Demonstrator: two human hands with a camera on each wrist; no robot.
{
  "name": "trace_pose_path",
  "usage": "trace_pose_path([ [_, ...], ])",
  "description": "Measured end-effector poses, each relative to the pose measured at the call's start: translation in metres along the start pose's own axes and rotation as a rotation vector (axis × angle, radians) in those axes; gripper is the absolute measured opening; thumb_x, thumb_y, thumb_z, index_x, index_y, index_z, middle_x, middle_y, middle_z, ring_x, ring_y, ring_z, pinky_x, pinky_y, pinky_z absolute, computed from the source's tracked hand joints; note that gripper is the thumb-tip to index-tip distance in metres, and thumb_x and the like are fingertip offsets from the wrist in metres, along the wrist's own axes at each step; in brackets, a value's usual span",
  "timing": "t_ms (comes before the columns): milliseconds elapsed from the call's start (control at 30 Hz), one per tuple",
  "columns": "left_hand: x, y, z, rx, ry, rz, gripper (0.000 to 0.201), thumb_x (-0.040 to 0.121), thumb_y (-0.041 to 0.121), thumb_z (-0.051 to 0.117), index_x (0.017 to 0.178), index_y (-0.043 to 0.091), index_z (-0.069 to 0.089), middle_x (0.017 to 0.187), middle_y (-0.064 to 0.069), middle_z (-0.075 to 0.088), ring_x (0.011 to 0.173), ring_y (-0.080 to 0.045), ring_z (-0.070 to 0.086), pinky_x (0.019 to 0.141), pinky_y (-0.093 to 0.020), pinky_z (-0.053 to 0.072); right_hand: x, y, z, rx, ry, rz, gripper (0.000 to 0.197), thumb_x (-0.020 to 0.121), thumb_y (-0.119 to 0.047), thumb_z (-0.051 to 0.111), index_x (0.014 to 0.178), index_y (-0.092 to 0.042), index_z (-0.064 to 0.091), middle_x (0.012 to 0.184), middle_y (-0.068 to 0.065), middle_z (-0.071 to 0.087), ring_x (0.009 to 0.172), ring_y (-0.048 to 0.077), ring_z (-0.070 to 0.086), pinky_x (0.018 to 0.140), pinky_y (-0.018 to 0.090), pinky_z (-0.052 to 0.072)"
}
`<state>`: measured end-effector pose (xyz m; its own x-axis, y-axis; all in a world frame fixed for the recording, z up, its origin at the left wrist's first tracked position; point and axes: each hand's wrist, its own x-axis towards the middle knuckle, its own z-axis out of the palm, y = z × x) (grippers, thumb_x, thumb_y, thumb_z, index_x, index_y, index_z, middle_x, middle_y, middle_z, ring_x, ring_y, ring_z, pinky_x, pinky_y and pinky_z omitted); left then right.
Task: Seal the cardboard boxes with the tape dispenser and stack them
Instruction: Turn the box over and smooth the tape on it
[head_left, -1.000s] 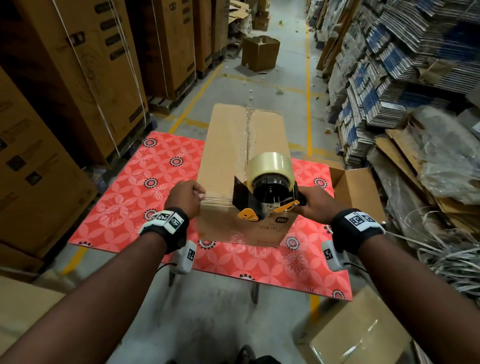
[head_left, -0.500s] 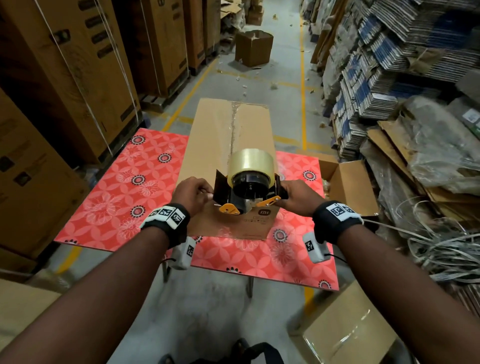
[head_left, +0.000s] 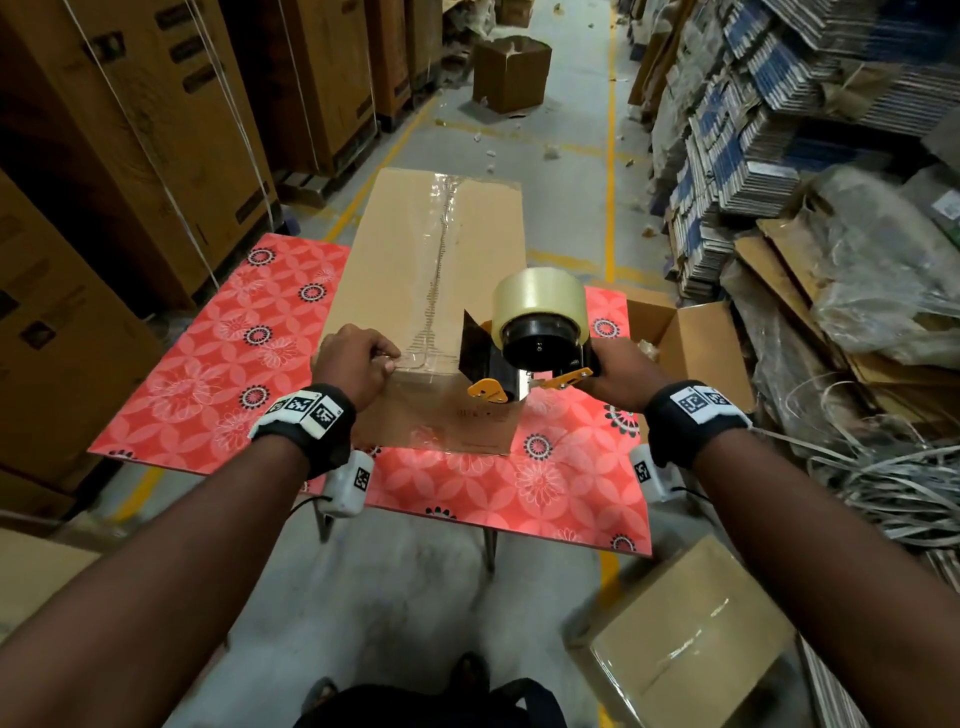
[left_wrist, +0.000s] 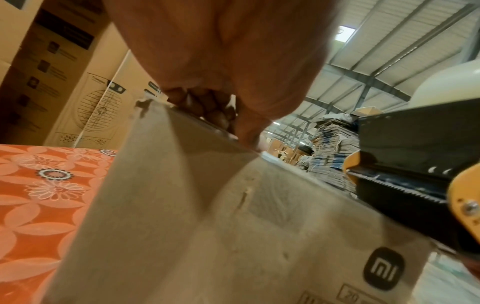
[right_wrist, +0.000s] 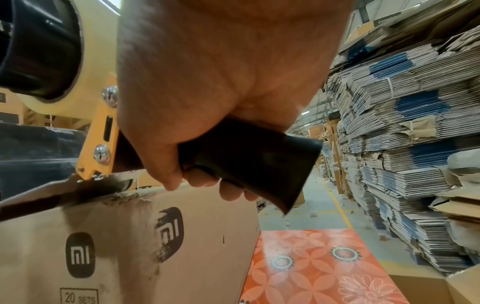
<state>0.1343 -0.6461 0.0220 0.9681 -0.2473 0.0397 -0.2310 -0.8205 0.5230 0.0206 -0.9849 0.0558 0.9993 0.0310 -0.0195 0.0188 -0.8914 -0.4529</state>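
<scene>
Since half a second ago, dispenser (head_left: 524, 345) shifted right along the near top edge of the box (head_left: 431, 270), now toward that box's near right corner; left hand (head_left: 353, 364) stayed at the near edge, left of the tape seam.

Head view: box lying lengthwise on the red table (head_left: 208, 353), far end overhanging the far edge, clear tape down the middle seam. Left hand curled, fingers tucked onto the box's near top edge, seemingly pressing tape there. Right hand (head_left: 621, 376) wrapped round the dispenser handle, roll up top. Open carton (head_left: 685, 338) just past the table's right edge; sealed carton (head_left: 696, 639) on the floor below the near right corner.

Left wrist view: blurred; fingers (left_wrist: 205, 107) curled and resting on the box (left_wrist: 233, 226) top edge, whether pinching tape hard to tell. Dispenser's toothed blade (left_wrist: 405, 189) at right, just above the box edge.

Right wrist view: right hand (right_wrist: 221, 92) closed tight round the black handle (right_wrist: 254, 160), fingertips curling underneath. Dispenser (right_wrist: 98, 142) front touching the box (right_wrist: 130, 246) top edge above the printed logo. Table (right_wrist: 324, 267) lower right.
</scene>
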Motion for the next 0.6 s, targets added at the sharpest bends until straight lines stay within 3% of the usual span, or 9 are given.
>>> trace_pose_path([
  [67, -0.003, 0.017, 0.002, 0.037, -0.034, 0.025, 0.011, 0.077, 0.029, 0.074, 0.079, 0.037, 0.067, 0.101, -0.001, 0.063, 0.102, -0.028, 0.057, 0.091, -0.041, 0.047, -0.001, 0.0, 0.0, -0.01, 0.001, -0.01, 0.013, 0.086, -0.016, 0.074, 0.098, -0.012, 0.07, 0.084, 0.001, 0.065, 0.076, 0.014, 0.056, 0.055, 0.014, 0.032],
  [133, -0.007, 0.043, 0.007, 0.052, -0.079, 0.094, 0.006, 0.077, 0.029, 0.074, 0.077, 0.032, 0.069, 0.095, 0.002, 0.059, 0.1, -0.026, 0.057, 0.089, -0.042, 0.047, -0.003, 0.0, 0.001, 0.022, 0.0, 0.009, 0.012, 0.086, -0.014, 0.074, 0.097, -0.012, 0.07, 0.085, 0.0, 0.065, 0.074, 0.011, 0.055, 0.055, 0.007, 0.03],
  [233, -0.013, 0.074, 0.022, 0.029, -0.115, 0.173, 0.03, 0.077, 0.022, 0.069, 0.057, 0.03, 0.048, 0.079, 0.005, 0.046, 0.088, -0.028, 0.057, 0.078, -0.043, 0.049, -0.004, 0.002, 0.003, 0.075, 0.0, 0.025, 0.011, 0.086, -0.014, 0.074, 0.094, -0.018, 0.068, 0.081, -0.008, 0.061, 0.069, 0.004, 0.054, 0.055, 0.006, 0.032],
  [333, -0.013, 0.075, 0.034, -0.044, -0.071, 0.156, 0.047, 0.077, 0.016, 0.07, 0.047, 0.027, 0.036, 0.069, 0.011, 0.04, 0.08, -0.024, 0.051, 0.072, -0.039, 0.043, -0.005, 0.01, 0.006, 0.115, -0.017, 0.03, 0.016, 0.085, -0.013, 0.075, 0.098, -0.02, 0.069, 0.085, -0.007, 0.064, 0.076, 0.01, 0.059, 0.06, 0.015, 0.037],
  [433, -0.009, 0.066, 0.037, -0.09, -0.061, 0.177, 0.053, 0.074, 0.011, 0.074, 0.042, 0.03, 0.035, 0.064, 0.017, 0.038, 0.074, -0.02, 0.047, 0.067, -0.035, 0.039, -0.008, 0.011, 0.006, 0.128, -0.039, 0.051, 0.021, 0.084, -0.007, 0.075, 0.096, -0.022, 0.065, 0.081, -0.008, 0.062, 0.071, 0.006, 0.056, 0.058, 0.012, 0.036],
  [500, -0.006, 0.063, 0.038, -0.095, -0.062, 0.178, 0.053, 0.072, 0.013, 0.076, 0.043, 0.032, 0.036, 0.061, 0.018, 0.039, 0.071, -0.017, 0.046, 0.064, -0.03, 0.033, -0.008, 0.012, 0.004, 0.107, -0.041, 0.049, 0.021, 0.083, -0.006, 0.074, 0.085, -0.022, 0.061, 0.076, -0.005, 0.06, 0.066, 0.008, 0.053, 0.056, 0.015, 0.036],
  [600, -0.002, 0.06, 0.04, -0.139, -0.095, 0.136, 0.036, 0.072, 0.02, 0.08, 0.05, 0.034, 0.055, 0.063, 0.021, 0.051, 0.072, -0.012, 0.055, 0.065, -0.027, 0.04, -0.013, 0.017, -0.003, 0.088, -0.012, 0.047, 0.041, 0.082, -0.003, 0.073, 0.071, -0.034, 0.05, 0.069, -0.012, 0.055, 0.062, 0.001, 0.049, 0.055, 0.021, 0.035],
])
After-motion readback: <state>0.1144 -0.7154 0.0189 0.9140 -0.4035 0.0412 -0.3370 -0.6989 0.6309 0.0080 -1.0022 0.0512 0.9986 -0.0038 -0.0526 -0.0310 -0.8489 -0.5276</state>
